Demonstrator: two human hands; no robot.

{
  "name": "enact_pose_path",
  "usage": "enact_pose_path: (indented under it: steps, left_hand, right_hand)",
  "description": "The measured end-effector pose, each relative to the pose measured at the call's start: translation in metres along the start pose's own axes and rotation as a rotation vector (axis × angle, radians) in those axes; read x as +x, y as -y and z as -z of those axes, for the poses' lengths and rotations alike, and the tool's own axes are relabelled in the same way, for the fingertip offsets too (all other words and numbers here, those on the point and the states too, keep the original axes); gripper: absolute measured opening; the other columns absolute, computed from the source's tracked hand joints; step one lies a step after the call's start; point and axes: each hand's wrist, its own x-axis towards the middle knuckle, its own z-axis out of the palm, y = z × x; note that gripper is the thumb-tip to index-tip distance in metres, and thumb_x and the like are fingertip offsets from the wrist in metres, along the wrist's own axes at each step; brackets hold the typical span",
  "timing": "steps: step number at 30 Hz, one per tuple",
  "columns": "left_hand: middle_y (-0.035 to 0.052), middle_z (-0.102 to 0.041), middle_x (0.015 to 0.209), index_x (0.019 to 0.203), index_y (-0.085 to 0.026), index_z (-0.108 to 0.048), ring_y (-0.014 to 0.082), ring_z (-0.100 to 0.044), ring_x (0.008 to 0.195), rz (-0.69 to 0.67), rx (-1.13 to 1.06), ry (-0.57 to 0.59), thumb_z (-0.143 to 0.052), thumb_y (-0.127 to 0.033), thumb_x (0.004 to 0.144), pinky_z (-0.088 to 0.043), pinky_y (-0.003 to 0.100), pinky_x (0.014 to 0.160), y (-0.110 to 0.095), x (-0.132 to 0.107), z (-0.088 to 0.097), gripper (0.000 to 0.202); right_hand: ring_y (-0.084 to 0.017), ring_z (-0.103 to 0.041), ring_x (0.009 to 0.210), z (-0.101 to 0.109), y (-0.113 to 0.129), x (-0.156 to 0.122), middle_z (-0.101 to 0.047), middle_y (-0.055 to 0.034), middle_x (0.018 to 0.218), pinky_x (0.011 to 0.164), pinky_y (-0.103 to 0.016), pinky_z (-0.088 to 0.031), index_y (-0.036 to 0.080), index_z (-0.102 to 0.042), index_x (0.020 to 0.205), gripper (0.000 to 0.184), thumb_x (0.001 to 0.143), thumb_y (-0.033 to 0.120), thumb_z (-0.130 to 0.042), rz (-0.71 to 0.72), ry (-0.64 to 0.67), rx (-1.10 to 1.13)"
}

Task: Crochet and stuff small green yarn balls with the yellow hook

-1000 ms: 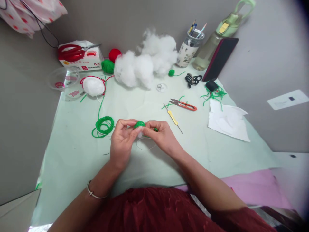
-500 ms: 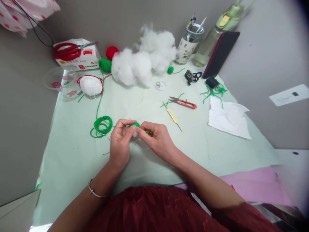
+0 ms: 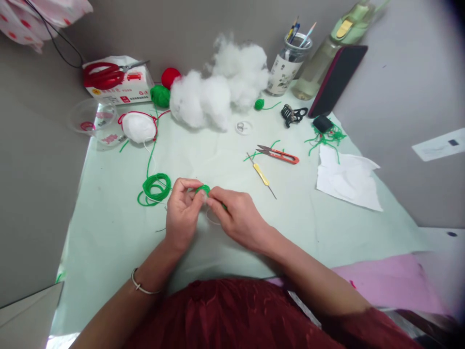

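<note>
My left hand (image 3: 182, 211) is closed around a small green crocheted piece (image 3: 204, 188), with a bit of white at its lower edge. Against the same piece, my right hand (image 3: 238, 213) is pinched and grips a slim green-handled tool (image 3: 224, 207); most of it is hidden by the fingers. A thin white strand (image 3: 212, 219) loops below the right fingers. Left of my hands lies a coil of green yarn (image 3: 157, 188). A yellow-handled crochet hook (image 3: 260, 174) and orange thread snips (image 3: 279, 155) rest to the right.
White stuffing (image 3: 218, 92) sits at the back, beside green (image 3: 160, 96) and red yarn balls (image 3: 170, 77). Red scissors (image 3: 105, 75) lie on a tissue pack. A pen jar (image 3: 285, 72), a bottle (image 3: 314, 63), a phone (image 3: 337, 80), a hair claw (image 3: 293, 115) and white paper (image 3: 347, 179) are at right.
The view has shifted slightly. My right hand has turned a little, so less of the green tool shows beneath its fingers. Both hands stay together at the green piece.
</note>
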Motion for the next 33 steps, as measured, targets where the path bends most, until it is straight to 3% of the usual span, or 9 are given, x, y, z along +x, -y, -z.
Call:
enact_pose_path:
  steps: [5, 11, 16, 19, 24, 27, 33]
  left_hand:
    - [-0.0028, -0.060, 0.076, 0.087, -0.020, -0.064, 0.0117, -0.057, 0.065, 0.078, -0.030, 0.000, -0.073, -0.020, 0.082, -0.051, 0.024, 0.062, 0.001, -0.002, 0.000, 0.010]
    - [0.0016, -0.071, 0.099, 0.091, -0.022, -0.065, 0.0128, -0.067, 0.083, 0.202, -0.212, 0.076, -0.076, -0.027, 0.088, -0.057, 0.024, 0.074, -0.007, -0.010, -0.006, 0.013]
    - [0.0010, -0.073, 0.094, 0.090, -0.022, -0.063, 0.0125, -0.068, 0.080, 0.237, -0.287, 0.136, -0.083, -0.031, 0.085, -0.059, 0.026, 0.077, -0.009, -0.008, -0.008, 0.022]
    - [0.0024, -0.074, 0.097, 0.091, -0.021, -0.062, 0.0139, -0.070, 0.084, 0.198, -0.258, 0.143, -0.084, -0.030, 0.082, -0.060, 0.029, 0.081, -0.004, -0.003, -0.005, 0.025]
    - [0.0031, -0.075, 0.092, 0.086, -0.020, -0.064, 0.0167, -0.070, 0.092, -0.022, -0.098, 0.061, -0.080, -0.019, 0.083, -0.057, 0.030, 0.087, 0.004, 0.001, -0.002, 0.017]
    - [0.0032, -0.076, 0.093, 0.086, -0.020, -0.065, 0.0162, -0.070, 0.091, 0.014, -0.100, 0.052, -0.077, -0.017, 0.085, -0.056, 0.028, 0.084, 0.003, -0.001, -0.001, 0.012]
    - [0.0020, -0.075, 0.097, 0.090, -0.021, -0.062, 0.0146, -0.071, 0.084, 0.138, -0.216, 0.072, -0.077, -0.024, 0.087, -0.058, 0.026, 0.077, -0.002, -0.007, -0.006, 0.016]
  right_hand:
    - [-0.009, -0.034, 0.060, -0.007, 0.001, 0.000, -0.041, 0.0069, 0.065, 0.062, -0.026, -0.026, 0.022, -0.041, 0.072, 0.030, 0.098, 0.024, -0.055, 0.006, -0.007, -0.064]
    - [-0.008, -0.031, 0.056, 0.001, 0.001, 0.002, -0.038, 0.0084, 0.059, 0.059, -0.025, -0.025, 0.021, -0.043, 0.065, 0.036, 0.095, 0.030, -0.060, -0.127, -0.110, 0.051]
    - [-0.010, -0.036, 0.058, 0.012, 0.000, 0.003, -0.045, 0.0069, 0.061, 0.060, -0.025, -0.028, 0.021, -0.046, 0.069, 0.032, 0.098, 0.029, -0.057, -0.080, -0.082, 0.003]
    - [-0.011, -0.043, 0.061, 0.012, -0.001, 0.001, -0.054, 0.0040, 0.068, 0.063, -0.025, -0.031, 0.021, -0.053, 0.078, 0.024, 0.102, 0.026, -0.050, -0.008, -0.014, -0.082]
    - [-0.015, -0.049, 0.067, -0.005, -0.001, -0.004, -0.063, -0.0019, 0.074, 0.065, -0.028, -0.031, 0.019, -0.063, 0.094, 0.022, 0.100, 0.014, -0.042, 0.129, 0.011, -0.295]
    - [-0.016, -0.050, 0.068, -0.011, -0.002, -0.003, -0.065, -0.0029, 0.075, 0.065, -0.029, -0.030, 0.019, -0.066, 0.097, 0.025, 0.101, 0.014, -0.042, 0.145, 0.009, -0.376]
    - [-0.016, -0.052, 0.068, -0.004, -0.006, 0.003, -0.062, 0.0000, 0.067, 0.064, -0.028, -0.029, 0.021, -0.068, 0.090, 0.019, 0.101, 0.029, -0.054, 0.024, -0.102, -0.414]
